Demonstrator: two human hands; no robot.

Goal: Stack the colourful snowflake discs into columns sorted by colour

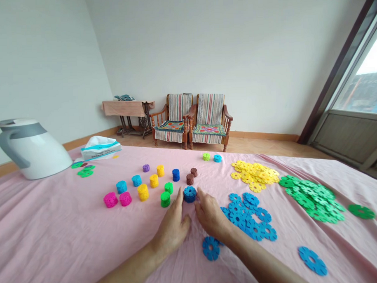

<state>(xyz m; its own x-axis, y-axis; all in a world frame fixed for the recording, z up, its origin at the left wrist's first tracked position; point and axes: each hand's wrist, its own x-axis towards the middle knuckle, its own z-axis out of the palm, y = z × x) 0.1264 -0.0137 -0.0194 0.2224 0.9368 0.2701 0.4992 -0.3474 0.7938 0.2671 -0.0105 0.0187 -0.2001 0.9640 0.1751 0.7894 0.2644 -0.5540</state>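
My left hand [173, 224] and my right hand [211, 215] rest side by side on the pink cloth [56, 241]. Their fingertips close in on a short blue stack of snowflake discs [189, 194], one hand on each side of it. Whether the fingers press it or only touch it is unclear. Just left of my left hand stands a green stack [165, 199]. A loose pile of blue discs [248, 215] lies right of my right hand, and a single blue disc [211, 248] lies under my right wrist.
Pink [110, 199], yellow [143, 192], cyan [121, 186] and brown [190, 179] stacks stand behind the hands. Yellow [254, 174] and green [312, 197] disc piles lie right. A white kettle [31, 149] and tissue pack [100, 148] sit far left. Two chairs [190, 120] stand by the wall.
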